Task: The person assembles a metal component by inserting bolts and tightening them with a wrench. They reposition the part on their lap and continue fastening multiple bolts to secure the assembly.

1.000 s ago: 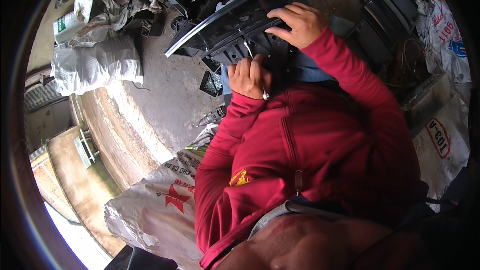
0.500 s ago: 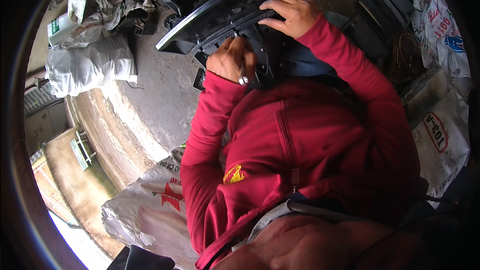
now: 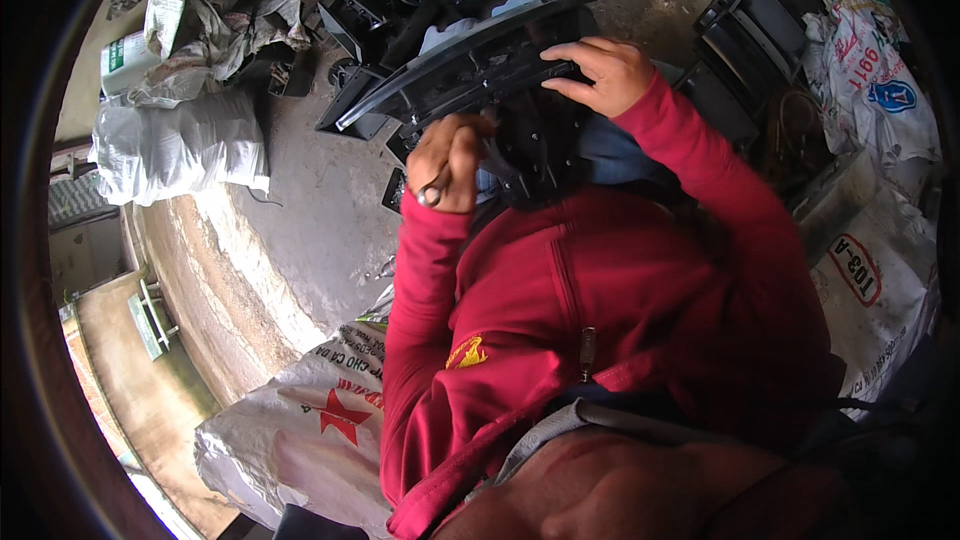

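A large black panel [image 3: 500, 62] with a long, slightly curved edge leans across my lap, showing its dark underside. Joined to it on my side is a black bracket-like part [image 3: 535, 152] with several small bright screws. My right hand [image 3: 608, 75] grips the panel's near right edge, fingers on top and thumb below. In my closed left hand [image 3: 448, 158] is a metal wrench [image 3: 430, 196]; its rounded end sticks out near the wrist. The wrench's other end is hidden, and the hand is slightly blurred at the left of the bracket.
Beyond the panel lies a heap of black parts [image 3: 375, 0]. White sacks [image 3: 185, 140] sit at the left on the concrete floor [image 3: 315, 180], and a printed sack [image 3: 300, 420] lies beside my left elbow. Black casings [image 3: 750, 35] and more sacks [image 3: 885, 70] stand at the right.
My left hand has moved left and toward me with the wrench, away from the panel's middle. The panel has tilted and shifted slightly right, my right hand still on its edge.
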Demonstrator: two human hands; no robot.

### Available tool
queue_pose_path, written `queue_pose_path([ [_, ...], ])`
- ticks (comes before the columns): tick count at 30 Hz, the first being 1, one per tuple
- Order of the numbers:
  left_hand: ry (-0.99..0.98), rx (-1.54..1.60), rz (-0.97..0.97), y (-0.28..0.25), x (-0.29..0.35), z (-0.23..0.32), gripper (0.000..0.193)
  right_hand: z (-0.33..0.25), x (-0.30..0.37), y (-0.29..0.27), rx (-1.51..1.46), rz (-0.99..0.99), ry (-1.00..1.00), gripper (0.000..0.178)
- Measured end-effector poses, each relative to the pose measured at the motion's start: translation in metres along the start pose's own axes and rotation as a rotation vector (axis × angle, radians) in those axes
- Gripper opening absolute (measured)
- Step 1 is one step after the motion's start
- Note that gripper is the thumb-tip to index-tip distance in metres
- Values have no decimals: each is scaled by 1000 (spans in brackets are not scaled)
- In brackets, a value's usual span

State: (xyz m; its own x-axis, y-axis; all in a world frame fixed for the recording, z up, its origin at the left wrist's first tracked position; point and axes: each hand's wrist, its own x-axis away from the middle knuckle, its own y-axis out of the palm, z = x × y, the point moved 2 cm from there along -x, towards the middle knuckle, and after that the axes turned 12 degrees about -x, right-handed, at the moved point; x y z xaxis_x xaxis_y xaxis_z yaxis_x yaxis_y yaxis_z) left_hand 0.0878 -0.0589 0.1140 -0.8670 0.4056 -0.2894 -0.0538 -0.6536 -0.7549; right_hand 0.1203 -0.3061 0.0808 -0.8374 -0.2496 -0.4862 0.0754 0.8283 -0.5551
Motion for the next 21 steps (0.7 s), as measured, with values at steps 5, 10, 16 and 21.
queue_pose_path([
  [5, -1, 31, 192, -14, 13, 16, 27, -37, 23, 17, -1509, 35, 786, 53],
  [10, 88, -150, 44, 27, 9, 40, 30, -58, 31, 50, -2005, 38, 1076, 56],
  [16, 71, -51, -12, 33, 11, 30, 30, -60, 30, 61, -1824, 111, 873, 46],
  [21, -136, -55, 236, 6, -3, 1, 24, -58, 23, 28, -994, 238, 293, 22],
])
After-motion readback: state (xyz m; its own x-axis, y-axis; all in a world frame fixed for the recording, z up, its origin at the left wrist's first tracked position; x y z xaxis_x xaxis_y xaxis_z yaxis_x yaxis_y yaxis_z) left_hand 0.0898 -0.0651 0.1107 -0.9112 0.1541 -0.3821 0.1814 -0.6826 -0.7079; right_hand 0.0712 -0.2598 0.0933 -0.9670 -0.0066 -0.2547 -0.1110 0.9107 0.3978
